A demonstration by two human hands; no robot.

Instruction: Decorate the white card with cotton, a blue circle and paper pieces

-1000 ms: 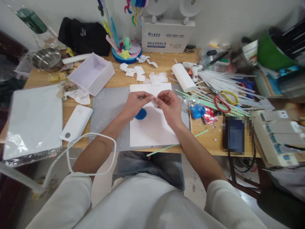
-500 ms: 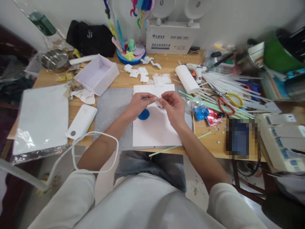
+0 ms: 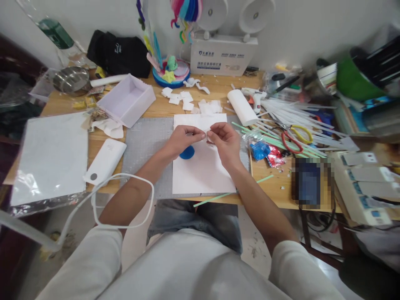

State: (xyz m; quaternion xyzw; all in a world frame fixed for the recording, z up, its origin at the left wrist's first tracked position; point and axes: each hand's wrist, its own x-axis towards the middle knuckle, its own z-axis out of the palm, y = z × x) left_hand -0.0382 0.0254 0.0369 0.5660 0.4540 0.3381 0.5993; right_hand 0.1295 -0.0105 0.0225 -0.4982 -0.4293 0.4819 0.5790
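Both hands meet over a white sheet of paper [image 3: 203,179] that lies on a grey cutting mat [image 3: 143,141]. Thumb and forefinger of my left hand [image 3: 183,140] pinch one side of a small white piece of paper [image 3: 208,137]. My right hand [image 3: 227,144] pinches its other side, its remaining fingers curled; most of the piece is hidden by the fingertips. Below my left hand, a flat blue disc [image 3: 186,153] rests on the sheet. Small white squares [image 3: 186,96] and thin white scraps [image 3: 210,107] lie beyond the sheet's far edge.
A lilac box [image 3: 129,100] and a white power bank [image 3: 106,161] are on the left. To the right lie a white roll [image 3: 243,107], a glue gun [image 3: 256,100], glue sticks [image 3: 281,110], scissors [image 3: 292,141] and small bags [image 3: 260,150]. A white cable [image 3: 153,196] loops across my left forearm.
The view has shifted slightly. Both hands stay above the sheet, pinching the small white piece of paper, with only slight movement of the fingertips.
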